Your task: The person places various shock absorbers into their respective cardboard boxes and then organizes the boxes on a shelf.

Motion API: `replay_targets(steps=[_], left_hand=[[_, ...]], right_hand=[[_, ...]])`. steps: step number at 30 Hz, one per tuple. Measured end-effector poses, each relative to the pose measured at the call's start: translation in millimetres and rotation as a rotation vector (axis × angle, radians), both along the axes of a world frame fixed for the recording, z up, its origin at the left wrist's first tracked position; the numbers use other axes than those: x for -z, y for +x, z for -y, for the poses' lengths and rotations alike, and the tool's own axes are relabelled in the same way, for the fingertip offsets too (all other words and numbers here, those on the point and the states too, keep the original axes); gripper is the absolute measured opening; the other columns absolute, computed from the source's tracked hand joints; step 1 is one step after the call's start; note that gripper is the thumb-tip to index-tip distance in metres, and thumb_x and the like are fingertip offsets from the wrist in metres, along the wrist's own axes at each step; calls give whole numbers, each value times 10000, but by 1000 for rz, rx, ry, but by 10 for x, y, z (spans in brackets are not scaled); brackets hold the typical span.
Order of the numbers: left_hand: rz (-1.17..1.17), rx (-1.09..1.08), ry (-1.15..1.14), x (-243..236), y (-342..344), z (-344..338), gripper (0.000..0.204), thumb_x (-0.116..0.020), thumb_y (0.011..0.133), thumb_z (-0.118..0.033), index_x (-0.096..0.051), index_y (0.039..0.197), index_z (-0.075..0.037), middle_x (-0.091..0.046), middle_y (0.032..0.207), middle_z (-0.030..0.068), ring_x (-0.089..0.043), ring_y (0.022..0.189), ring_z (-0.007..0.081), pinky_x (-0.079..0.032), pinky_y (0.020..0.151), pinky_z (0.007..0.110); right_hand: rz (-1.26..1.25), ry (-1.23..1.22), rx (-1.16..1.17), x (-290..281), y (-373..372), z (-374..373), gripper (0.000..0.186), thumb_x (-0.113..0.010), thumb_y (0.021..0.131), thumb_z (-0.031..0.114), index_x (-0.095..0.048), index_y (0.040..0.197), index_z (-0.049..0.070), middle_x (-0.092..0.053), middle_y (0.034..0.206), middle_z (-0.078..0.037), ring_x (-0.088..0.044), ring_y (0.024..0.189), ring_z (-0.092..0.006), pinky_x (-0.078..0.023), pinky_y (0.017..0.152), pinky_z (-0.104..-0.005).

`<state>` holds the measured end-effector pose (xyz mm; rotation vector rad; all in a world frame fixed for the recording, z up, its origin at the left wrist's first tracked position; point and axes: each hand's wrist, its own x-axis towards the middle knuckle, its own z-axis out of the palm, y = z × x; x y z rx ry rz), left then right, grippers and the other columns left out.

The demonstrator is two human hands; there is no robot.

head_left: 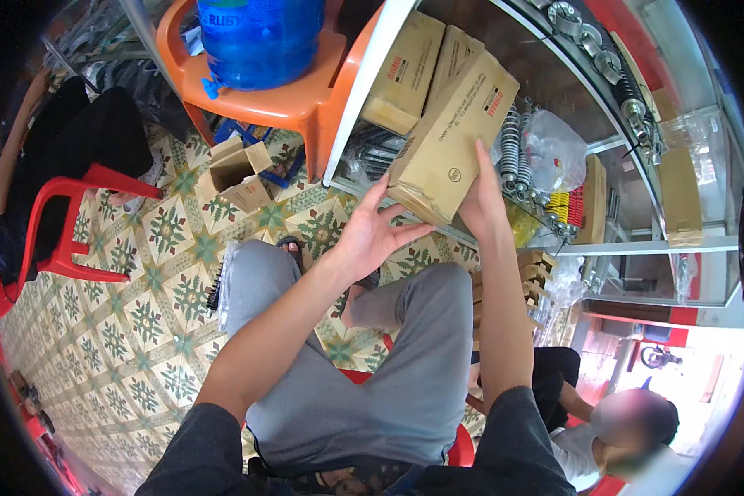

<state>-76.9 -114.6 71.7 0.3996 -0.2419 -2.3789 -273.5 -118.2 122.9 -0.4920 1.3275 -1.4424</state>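
Observation:
A long brown cardboard box [459,132] is tilted between my hands, in front of a glass-sided display case. My left hand [370,233] supports its near lower corner, with the fingers apart around the end. Along the box's right side lies my right hand [484,202], its thumb up on the face and its other fingers hidden behind. Right behind the held box, two similar boxes stand in the case, one cardboard box [403,74] at the left. Next to them are grey coil shock absorbers [512,149] and a clear plastic bag [555,150].
An orange chair [298,112] bears a blue water jug [260,41]. An opened small carton [238,175] sits on the tiled floor. At left, a person sits near a red plastic chair [83,194]; another person is at lower right. Yellow and red springs [564,205] stand in the case.

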Motion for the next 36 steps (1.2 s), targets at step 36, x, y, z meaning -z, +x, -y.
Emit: replay_targets(steps=[36], left_hand=[[650,152,-54,-860,2375,-1510,597,-565,1064,-326,-428,1491,68,-568,1445,174,-584,1304,305,-501,1079,464]], right_hand=[[-151,-364,-428,-268,1610,-1618,526,-835,777,94,-614,1233,-46,-708,1113,-110,-692,981,-172,-558,835,-321]])
